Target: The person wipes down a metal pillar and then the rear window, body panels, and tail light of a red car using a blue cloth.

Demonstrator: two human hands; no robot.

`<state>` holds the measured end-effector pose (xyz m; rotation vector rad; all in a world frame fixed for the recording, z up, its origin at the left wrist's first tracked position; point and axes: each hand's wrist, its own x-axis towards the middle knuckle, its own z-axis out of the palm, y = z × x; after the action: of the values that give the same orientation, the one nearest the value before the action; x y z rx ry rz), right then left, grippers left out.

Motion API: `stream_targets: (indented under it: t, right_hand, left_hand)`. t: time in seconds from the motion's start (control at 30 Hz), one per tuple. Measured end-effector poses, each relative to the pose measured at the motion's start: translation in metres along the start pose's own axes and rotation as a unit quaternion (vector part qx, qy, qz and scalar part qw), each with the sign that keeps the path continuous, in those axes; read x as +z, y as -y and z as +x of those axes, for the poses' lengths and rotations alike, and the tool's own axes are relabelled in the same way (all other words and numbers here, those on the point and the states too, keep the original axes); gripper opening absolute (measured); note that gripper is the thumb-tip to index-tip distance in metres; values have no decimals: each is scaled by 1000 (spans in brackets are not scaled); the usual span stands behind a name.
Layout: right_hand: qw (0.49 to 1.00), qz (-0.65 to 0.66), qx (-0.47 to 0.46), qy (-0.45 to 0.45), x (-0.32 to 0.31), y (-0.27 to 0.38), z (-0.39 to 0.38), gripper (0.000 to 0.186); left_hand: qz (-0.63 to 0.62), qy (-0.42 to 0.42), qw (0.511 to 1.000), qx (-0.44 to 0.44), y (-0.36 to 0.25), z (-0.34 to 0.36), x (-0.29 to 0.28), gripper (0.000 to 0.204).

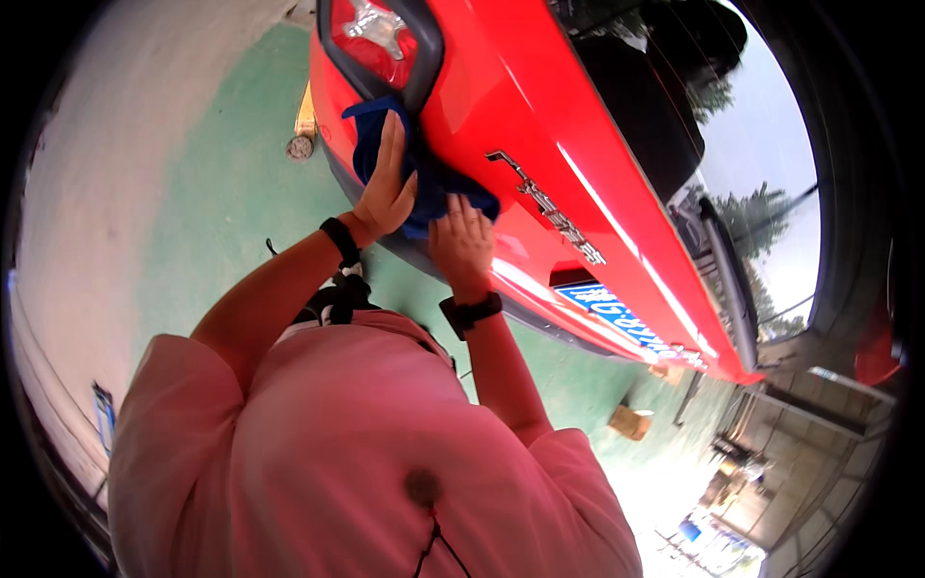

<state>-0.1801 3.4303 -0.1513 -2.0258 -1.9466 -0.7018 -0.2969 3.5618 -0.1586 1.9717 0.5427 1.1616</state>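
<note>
Blue cloth [434, 176] lies against red car [482, 91] under left fingers [387, 149] and right fingers [460, 220] (unclenched).

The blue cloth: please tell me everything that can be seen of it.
The cloth is dark blue, creased and soft-looking, like towel fabric, with an uneven edge. It lies against the red car, just below the dark-framed tail light in the picture. The left hand and right hand rest on it, hiding parts.

a dark blue cloth [436, 181], rumpled and partly folded, lies against the rear left corner of a glossy red car [540, 106], below its dark-framed tail light [378, 43].
</note>
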Motion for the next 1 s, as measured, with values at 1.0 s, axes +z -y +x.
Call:
stream_targets:
  t: [1.0]
  right_hand:
    - [978, 22, 183, -98, -24, -90, -74, 46]
  left_hand:
    - [281, 136, 908, 281, -41, -5, 45, 59]
